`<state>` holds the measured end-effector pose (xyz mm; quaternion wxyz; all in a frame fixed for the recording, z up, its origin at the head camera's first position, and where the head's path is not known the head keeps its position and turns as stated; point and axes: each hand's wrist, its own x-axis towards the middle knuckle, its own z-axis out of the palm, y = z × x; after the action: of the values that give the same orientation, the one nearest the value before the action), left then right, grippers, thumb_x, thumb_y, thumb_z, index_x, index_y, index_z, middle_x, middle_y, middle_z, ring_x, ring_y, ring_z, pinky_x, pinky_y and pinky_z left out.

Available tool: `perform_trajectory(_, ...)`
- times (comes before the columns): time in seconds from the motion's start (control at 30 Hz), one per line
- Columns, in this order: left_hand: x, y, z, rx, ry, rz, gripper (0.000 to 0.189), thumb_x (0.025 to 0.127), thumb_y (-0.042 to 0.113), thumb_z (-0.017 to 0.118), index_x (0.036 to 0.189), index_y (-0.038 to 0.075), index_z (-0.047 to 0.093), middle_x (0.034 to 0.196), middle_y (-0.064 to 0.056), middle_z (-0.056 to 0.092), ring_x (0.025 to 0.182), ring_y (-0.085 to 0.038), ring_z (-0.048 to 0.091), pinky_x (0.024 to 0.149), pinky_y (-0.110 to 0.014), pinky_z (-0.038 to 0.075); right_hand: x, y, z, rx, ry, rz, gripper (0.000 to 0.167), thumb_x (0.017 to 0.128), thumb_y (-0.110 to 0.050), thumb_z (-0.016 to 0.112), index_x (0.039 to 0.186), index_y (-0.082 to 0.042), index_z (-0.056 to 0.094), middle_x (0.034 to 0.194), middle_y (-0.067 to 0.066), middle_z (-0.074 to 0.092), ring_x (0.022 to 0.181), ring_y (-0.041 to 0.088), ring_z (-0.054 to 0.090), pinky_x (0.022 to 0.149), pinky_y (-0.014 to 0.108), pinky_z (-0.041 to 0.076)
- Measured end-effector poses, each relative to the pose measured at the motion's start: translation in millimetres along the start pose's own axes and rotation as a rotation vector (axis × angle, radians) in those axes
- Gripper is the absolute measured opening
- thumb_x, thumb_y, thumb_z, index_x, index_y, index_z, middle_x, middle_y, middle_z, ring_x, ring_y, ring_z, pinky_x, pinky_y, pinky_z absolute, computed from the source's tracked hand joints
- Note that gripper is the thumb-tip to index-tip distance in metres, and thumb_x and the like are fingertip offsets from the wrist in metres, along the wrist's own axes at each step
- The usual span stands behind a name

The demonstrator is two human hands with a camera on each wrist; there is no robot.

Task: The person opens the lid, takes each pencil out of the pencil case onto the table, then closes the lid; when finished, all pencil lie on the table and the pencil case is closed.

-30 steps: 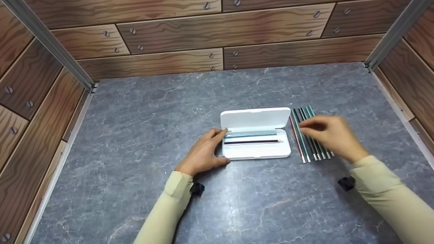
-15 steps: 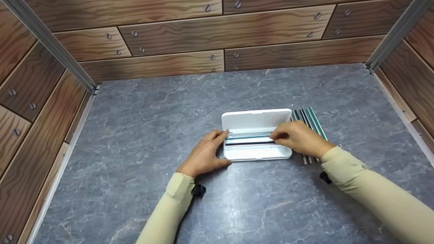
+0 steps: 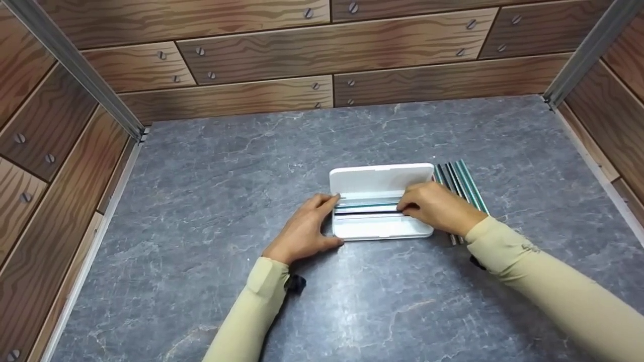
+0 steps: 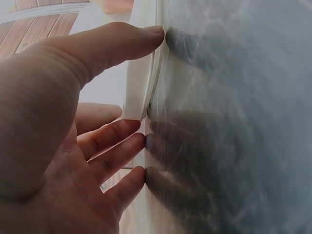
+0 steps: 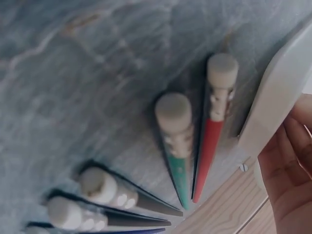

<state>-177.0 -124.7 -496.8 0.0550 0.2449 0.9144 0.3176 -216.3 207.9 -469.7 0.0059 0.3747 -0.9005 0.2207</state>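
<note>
A white pencil case [image 3: 381,173] lies with its lid raised. Inside are a teal pencil [image 3: 366,205] and a dark pencil [image 3: 368,214], both lengthwise. My left hand [image 3: 302,229] holds the case's left end, thumb at the front corner and index finger by the hinge. Over the right half, my right hand [image 3: 438,205] has thumb and fingertips pinched at the pencils; the fingers cover the right ends, so the exact grip is partly hidden. The right wrist view shows a red pencil [image 5: 207,151] and a green pencil [image 5: 179,170] beside the case, white erasers toward the camera.
Several more pencils [image 3: 475,188] lie in a row right of the case, partly under my right forearm. The grey marbled tabletop [image 3: 226,166] is bounded by wood-patterned walls [image 3: 261,55] at the back and both sides.
My right hand has moved left from above the row of pencils into the case and sunk slightly onto the pencils there. My left hand stays on the case.
</note>
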Motion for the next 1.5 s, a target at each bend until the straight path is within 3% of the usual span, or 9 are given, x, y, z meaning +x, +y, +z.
perform_trajectory(0.47, 0.3, -0.2, 0.3, 0.012, 0.001, -0.007, 0.101, 0.088, 0.029, 0.095, 0.171, 0.003, 0.044, 0.16, -0.013, 0.058, 0.15, -0.034, 0.056, 0.129, -0.05, 0.046, -0.8, 8.0, 1.1, 0.054, -0.009, 0.057, 0.015, 0.092, 0.002, 0.083, 0.102, -0.008, 0.087, 0.098, 0.007, 0.081, 0.09, 0.021, 0.074, 0.085, 0.045, 0.065)
perform_trajectory(0.77, 0.2, -0.4, 1.3, 0.019, -0.004, -0.006, 0.101, 0.088, 0.03, 0.095, 0.171, 0.004, 0.044, 0.161, -0.013, 0.058, 0.151, -0.033, 0.056, 0.13, -0.05, 0.046, -16.6, 6.9, -0.5, 0.09, 0.054, 0.051, 0.017, 0.091, 0.0, 0.084, 0.104, -0.012, 0.086, 0.098, 0.001, 0.082, 0.088, 0.014, 0.073, 0.082, 0.036, 0.064)
perform_trajectory(0.9, 0.0, -0.1, 0.6, 0.011, -0.006, -0.009, 0.102, 0.088, 0.03, 0.095, 0.171, 0.003, 0.044, 0.16, -0.012, 0.058, 0.151, -0.033, 0.056, 0.13, -0.05, 0.046, -28.7, 6.5, -6.8, 0.172, 0.141, 0.073, 0.019, 0.092, 0.003, 0.085, 0.104, -0.012, 0.086, 0.098, 0.0, 0.083, 0.089, 0.004, 0.07, 0.08, 0.024, 0.062)
perform_trajectory(1.07, 1.0, 0.6, 0.1, 0.007, -0.009, -0.018, 0.102, 0.088, 0.03, 0.095, 0.172, 0.004, 0.043, 0.161, -0.013, 0.058, 0.151, -0.034, 0.055, 0.13, -0.05, 0.045, -46.4, 10.4, -19.1, 0.276, 0.322, 0.171, 0.021, 0.091, 0.006, 0.085, 0.107, -0.009, 0.086, 0.101, 0.005, 0.083, 0.092, -0.006, 0.068, 0.085, 0.008, 0.057)
perform_trajectory(1.23, 1.4, 1.7, 0.2, 0.013, -0.009, -0.02, 0.102, 0.088, 0.031, 0.095, 0.172, 0.005, 0.043, 0.162, -0.013, 0.057, 0.151, -0.035, 0.055, 0.131, -0.051, 0.045, -70.0, 22.8, -24.6, 0.311, 0.436, 0.327, 0.019, 0.092, 0.004, 0.086, 0.11, -0.003, 0.085, 0.103, 0.013, 0.084, 0.089, -0.011, 0.068, 0.083, 0.004, 0.055)
perform_trajectory(1.5, -0.6, -0.4, 0.4, -0.005, -0.002, -0.006, 0.101, 0.088, 0.03, 0.095, 0.171, 0.004, 0.044, 0.162, -0.014, 0.057, 0.151, -0.035, 0.055, 0.13, -0.051, 0.045, -106.5, 41.9, -25.9, 0.334, 0.477, 0.548, 0.02, 0.096, -0.001, 0.085, 0.115, 0.005, 0.083, 0.093, -0.029, 0.075, 0.082, -0.015, 0.069, 0.075, 0.005, 0.057)
